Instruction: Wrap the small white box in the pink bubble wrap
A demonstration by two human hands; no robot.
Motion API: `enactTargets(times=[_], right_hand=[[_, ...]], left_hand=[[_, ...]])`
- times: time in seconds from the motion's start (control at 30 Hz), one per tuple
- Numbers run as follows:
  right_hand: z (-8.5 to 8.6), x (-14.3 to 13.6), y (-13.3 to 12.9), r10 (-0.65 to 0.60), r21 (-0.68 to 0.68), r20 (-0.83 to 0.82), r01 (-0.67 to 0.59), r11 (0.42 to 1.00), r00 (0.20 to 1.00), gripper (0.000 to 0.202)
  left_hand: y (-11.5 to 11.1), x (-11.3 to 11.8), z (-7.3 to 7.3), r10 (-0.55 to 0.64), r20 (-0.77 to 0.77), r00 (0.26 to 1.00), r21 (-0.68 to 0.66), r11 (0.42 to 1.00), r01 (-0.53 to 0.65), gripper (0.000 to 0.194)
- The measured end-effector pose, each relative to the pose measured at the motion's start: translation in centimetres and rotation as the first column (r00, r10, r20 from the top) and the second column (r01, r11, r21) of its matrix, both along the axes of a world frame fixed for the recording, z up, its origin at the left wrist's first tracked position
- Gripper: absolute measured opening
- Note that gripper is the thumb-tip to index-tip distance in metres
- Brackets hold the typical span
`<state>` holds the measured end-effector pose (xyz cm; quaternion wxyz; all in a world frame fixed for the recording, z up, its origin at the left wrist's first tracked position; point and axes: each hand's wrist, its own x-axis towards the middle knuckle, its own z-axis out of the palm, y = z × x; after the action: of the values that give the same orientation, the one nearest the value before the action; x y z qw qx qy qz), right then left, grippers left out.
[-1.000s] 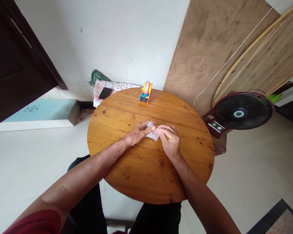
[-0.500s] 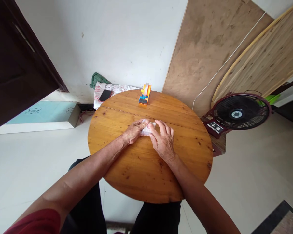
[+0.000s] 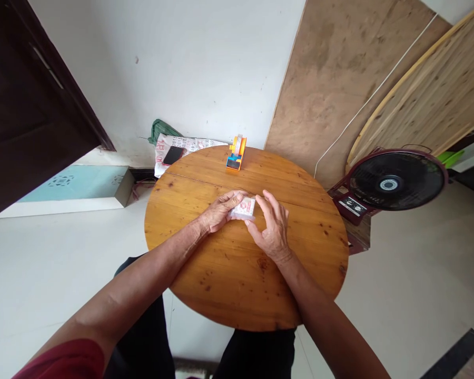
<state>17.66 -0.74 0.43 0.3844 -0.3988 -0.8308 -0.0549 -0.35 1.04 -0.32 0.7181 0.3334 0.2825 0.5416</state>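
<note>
A small white packet with red print (image 3: 245,207) is held over the middle of the round wooden table (image 3: 229,284). My left hand (image 3: 221,210) grips its left side, thumb on top. Just right of the packet, my right hand (image 3: 272,225) is open, thumb and fingers apart, with its fingertips near the packet's right edge. Behind the hands, an orange and blue tape dispenser (image 3: 236,152) stands near the table's far edge.
A dark phone (image 3: 173,155) lies on a printed white bag (image 3: 193,145) beyond the table's back left edge. To the right is a dark red fan (image 3: 397,180). A light blue box (image 3: 82,184) lies on the floor at left.
My right hand has moved off the packet to the right and its fingers have spread. More of the packet's printed face shows. The view has shifted slightly.
</note>
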Motion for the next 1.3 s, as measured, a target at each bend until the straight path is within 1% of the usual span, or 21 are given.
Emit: enactTargets(times=[0.1, 0.2, 0.3, 0.37, 0.43, 0.5, 0.57, 0.63, 0.7, 0.77, 0.9, 0.97, 1.07, 1.17, 1.23, 1.3], right_hand=[[-0.1, 0.0, 0.0, 0.005, -0.021, 0.099, -0.003, 1.0, 0.995, 0.054], [-0.3, -0.2, 0.1, -0.001, -0.008, 0.177, 0.002, 1.0, 0.984, 0.046], [-0.4, -0.5, 0.2, -0.012, 0.019, 0.213, 0.008, 1.0, 0.977, 0.042], [-0.5, -0.6, 0.1, 0.014, 0.031, 0.208, -0.021, 0.999, 0.978, 0.038], [-0.5, -0.4, 0.1, 0.047, 0.041, 0.171, -0.055, 0.998, 0.984, 0.035], [-0.5, -0.1, 0.2, 0.046, 0.043, 0.063, -0.049, 0.998, 0.997, 0.037], [-0.6, 0.2, 0.5, 0.021, 0.013, -0.09, -0.02, 1.0, 0.996, 0.049], [-0.8, 0.3, 0.8, 0.023, -0.054, -0.187, -0.033, 0.998, 0.982, 0.064], [-1.1, 0.1, 1.0, 0.055, -0.132, -0.187, -0.081, 0.988, 0.981, 0.074], [-1.3, -0.2, 1.0, 0.073, -0.188, -0.158, -0.103, 0.977, 0.985, 0.078], [-1.6, -0.4, 1.1, 0.027, -0.194, -0.171, -0.061, 0.979, 0.985, 0.07], [-1.7, -0.3, 1.2, 0.022, -0.195, -0.18, -0.057, 0.979, 0.983, 0.067], [-1.8, -0.1, 1.4, 0.01, -0.252, -0.2, -0.061, 0.966, 0.98, 0.065], [-2.1, 0.1, 1.8, -0.008, -0.371, -0.183, -0.061, 0.927, 0.983, 0.063], [-2.3, 0.1, 2.0, 0.002, -0.448, -0.163, -0.076, 0.891, 0.987, 0.06], [-2.4, 0.1, 2.1, 0.012, -0.483, -0.161, -0.089, 0.871, 0.987, 0.059]], left_hand=[[-0.1, 0.1, 0.1, -0.005, -0.02, 1.0, -0.005, 1.0, 0.005, 0.041], [-0.2, 0.2, 0.1, 0.014, -0.025, 1.0, -0.022, 1.0, -0.014, 0.04], [-0.1, 0.2, -0.1, 0.043, -0.036, 0.998, -0.031, 0.999, -0.044, 0.04], [0.0, 0.2, -0.2, 0.055, -0.033, 0.998, -0.024, 0.998, -0.055, 0.041], [0.0, 0.1, -0.3, 0.06, -0.017, 0.998, -0.007, 0.998, -0.061, 0.04], [0.0, 0.0, -0.2, 0.068, 0.001, 0.998, 0.0, 0.998, -0.068, 0.04], [0.0, -0.1, -0.1, 0.059, 0.003, 0.998, -0.012, 0.998, -0.059, 0.041], [-0.1, 0.0, 0.0, 0.033, -0.004, 0.999, -0.027, 0.999, -0.033, 0.043], [-0.2, 0.1, 0.0, 0.003, -0.011, 1.0, -0.028, 1.0, -0.003, 0.045], [-0.3, 0.3, -0.1, -0.02, -0.019, 1.0, -0.017, 1.0, 0.02, 0.044], [-0.3, 0.5, -0.4, -0.059, -0.038, 0.998, 0.026, 0.998, 0.06, 0.044], [-0.3, 0.5, -0.6, -0.058, -0.077, 0.995, 0.052, 0.997, 0.062, 0.044], [-0.1, 0.4, -0.7, -0.004, -0.204, 0.979, 0.087, 0.996, 0.022, 0.047], [0.2, 0.1, -0.8, 0.134, -0.332, 0.934, 0.115, 0.988, -0.101, 0.048], [0.3, -0.1, -0.7, 0.224, -0.368, 0.902, 0.15, 0.972, -0.18, 0.043], [0.3, -0.2, -0.6, 0.257, -0.362, 0.896, 0.164, 0.964, -0.21, 0.037]])
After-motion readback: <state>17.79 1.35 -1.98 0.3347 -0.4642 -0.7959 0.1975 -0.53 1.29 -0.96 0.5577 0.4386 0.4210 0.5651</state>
